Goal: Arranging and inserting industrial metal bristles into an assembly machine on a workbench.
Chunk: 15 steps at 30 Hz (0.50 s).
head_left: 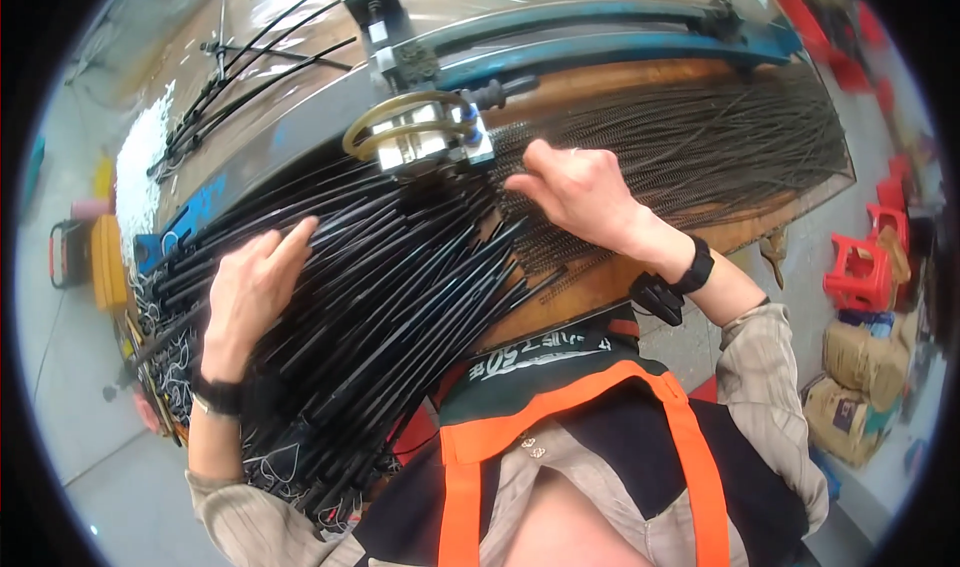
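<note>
My left hand [250,292] is over a heap of long thin black rods [370,297], its fingers curled together around a black rod among them. The thumb and the rod's gripped part are mostly hidden. Just right of the metal head of a bench machine [425,139], my right hand [578,195] is closed in a pinch; whatever is between its fingertips is too small to make out. Beneath and beyond that hand lie many thin, dark, ribbed wires [690,152], spread across the wooden bench. The machine head has a loop of yellowish hose.
A blue bar [600,59] runs along the bench's far side. White thin pieces [147,162] are piled at far left, beside more black rods. Red plastic stools [860,272] and cardboard boxes [850,417] stand on the floor at right. A yellow container [108,262] is at left.
</note>
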Each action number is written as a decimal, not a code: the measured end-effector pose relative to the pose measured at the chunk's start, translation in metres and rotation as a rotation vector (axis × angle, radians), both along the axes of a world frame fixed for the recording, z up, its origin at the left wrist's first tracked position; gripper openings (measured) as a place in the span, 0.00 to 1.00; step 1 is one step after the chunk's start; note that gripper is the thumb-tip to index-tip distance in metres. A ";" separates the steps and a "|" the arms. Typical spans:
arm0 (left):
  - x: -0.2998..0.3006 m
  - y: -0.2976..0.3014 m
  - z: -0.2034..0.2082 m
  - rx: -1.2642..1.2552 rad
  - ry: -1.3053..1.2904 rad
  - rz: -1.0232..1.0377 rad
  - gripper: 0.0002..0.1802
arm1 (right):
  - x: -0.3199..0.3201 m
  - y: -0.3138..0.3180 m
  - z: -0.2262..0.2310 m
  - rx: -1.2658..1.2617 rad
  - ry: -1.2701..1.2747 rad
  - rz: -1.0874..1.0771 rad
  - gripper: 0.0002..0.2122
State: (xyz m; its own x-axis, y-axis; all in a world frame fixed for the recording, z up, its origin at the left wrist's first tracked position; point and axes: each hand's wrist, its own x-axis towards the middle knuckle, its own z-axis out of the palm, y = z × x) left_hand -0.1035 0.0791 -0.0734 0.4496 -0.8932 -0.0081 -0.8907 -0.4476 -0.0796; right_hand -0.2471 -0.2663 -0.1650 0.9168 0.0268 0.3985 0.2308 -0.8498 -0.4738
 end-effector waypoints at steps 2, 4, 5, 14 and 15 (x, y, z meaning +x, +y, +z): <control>-0.013 -0.004 0.006 -0.008 0.020 -0.013 0.20 | -0.002 0.001 -0.001 0.005 0.070 0.002 0.10; -0.027 -0.010 0.008 -0.036 0.064 -0.007 0.21 | -0.003 0.000 0.002 0.122 0.143 0.003 0.10; -0.031 -0.016 0.007 -0.035 0.065 -0.014 0.21 | -0.005 -0.002 0.004 0.237 0.215 0.006 0.10; -0.040 -0.049 -0.005 -0.176 0.101 -0.077 0.21 | -0.025 -0.008 -0.006 0.418 -0.052 0.030 0.11; -0.039 -0.050 -0.007 -0.181 0.104 -0.072 0.21 | -0.029 -0.010 -0.003 0.415 -0.057 0.020 0.11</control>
State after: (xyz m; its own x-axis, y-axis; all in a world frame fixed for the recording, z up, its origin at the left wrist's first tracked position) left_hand -0.1428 0.0292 -0.0800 0.3900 -0.9139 0.1123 -0.9200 -0.3816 0.0900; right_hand -0.2763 -0.2766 -0.1685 0.8938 -0.1292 0.4295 0.2813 -0.5843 -0.7612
